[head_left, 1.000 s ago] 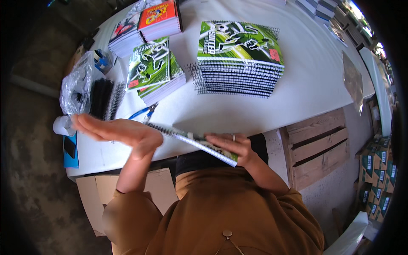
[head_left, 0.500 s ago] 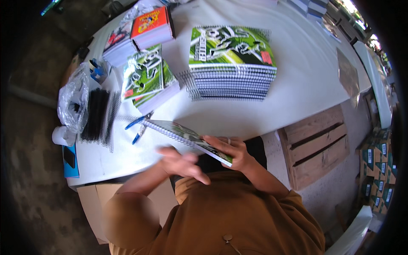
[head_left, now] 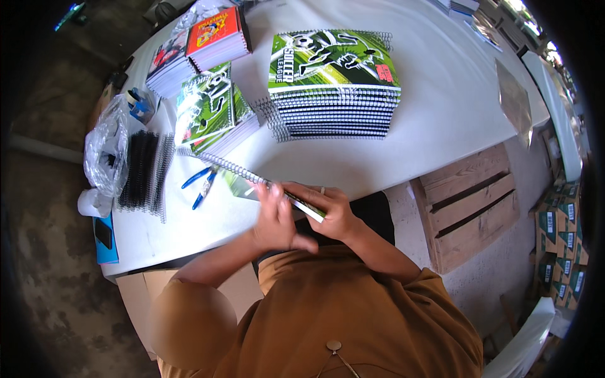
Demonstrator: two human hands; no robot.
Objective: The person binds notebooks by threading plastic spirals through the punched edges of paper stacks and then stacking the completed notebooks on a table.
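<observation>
My right hand [head_left: 331, 213] grips a green-covered notebook [head_left: 310, 211] at one end, tilted and seen nearly edge-on above the table's front edge. A metal spiral coil [head_left: 234, 169] runs along its upper edge and sticks out past the far end, to the left. My left hand [head_left: 276, 222], slightly blurred, is raised beside the notebook and the coil with its fingers apart; whether the fingertips touch them I cannot tell. Blue-handled pliers [head_left: 200, 188] lie on the table left of the notebook. Behind it stands a tall stack of coil-bound green notebooks [head_left: 334, 88].
Left are a stack of green-covered pages [head_left: 214, 113], a red-covered stack [head_left: 217, 38], black coils [head_left: 144, 170], a plastic bag [head_left: 106, 151] and a phone [head_left: 103, 233]. A wooden pallet [head_left: 469, 208] is right of the white table [head_left: 441, 113]; a cardboard box [head_left: 135, 296] stands below its left front.
The notebook has been tipped more edge-on and shifted slightly left and away from me. My left hand has risen to the right, up beside the coil.
</observation>
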